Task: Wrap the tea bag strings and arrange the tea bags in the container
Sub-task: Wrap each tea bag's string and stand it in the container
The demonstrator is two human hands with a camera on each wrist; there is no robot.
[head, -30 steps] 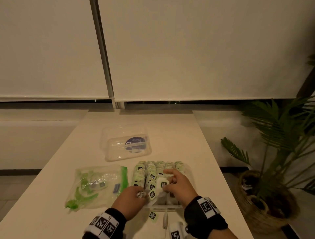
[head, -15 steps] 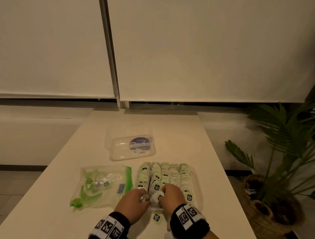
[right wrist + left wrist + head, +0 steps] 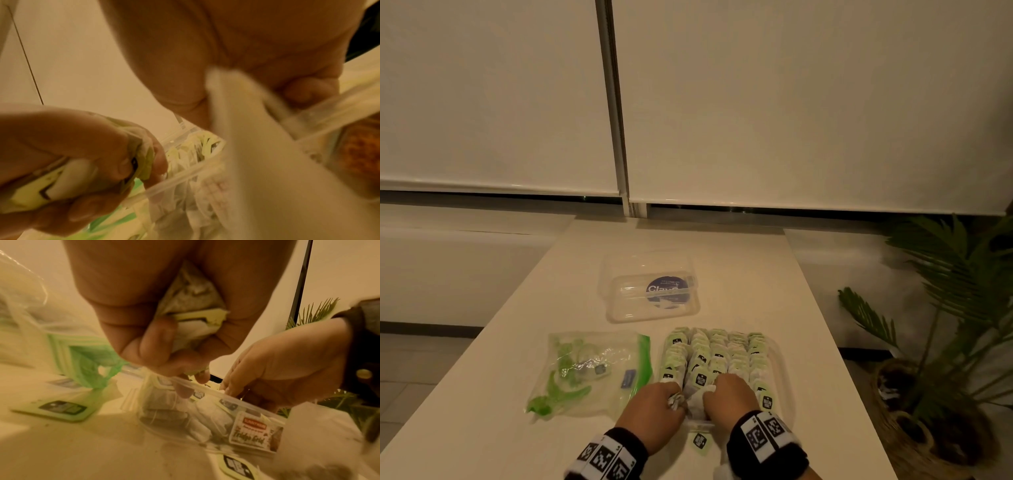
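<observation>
A clear container (image 3: 781, 370) near the table's front edge holds several rows of green-tagged tea bags (image 3: 717, 356). At its near left corner my left hand (image 3: 674, 399) grips a small bundle of tea bags (image 3: 193, 313) in its fist. My right hand (image 3: 714, 390) reaches over the near wall with fingers curled down on a white tea bag (image 3: 698, 399), which shows as a blur in the right wrist view (image 3: 246, 129). The two hands almost touch. A loose tag (image 3: 700, 441) lies on the table in front of the container.
The container's clear lid (image 3: 650, 291) lies farther back on the table. A green-printed plastic bag (image 3: 589, 373) sits left of the container, close to my left hand. A potted palm (image 3: 945, 325) stands on the floor past the table's right edge.
My right hand has come back from the middle rows to the container's near edge, bringing the white tea bag down beside my left hand. My left hand has stayed put with its bundle.
</observation>
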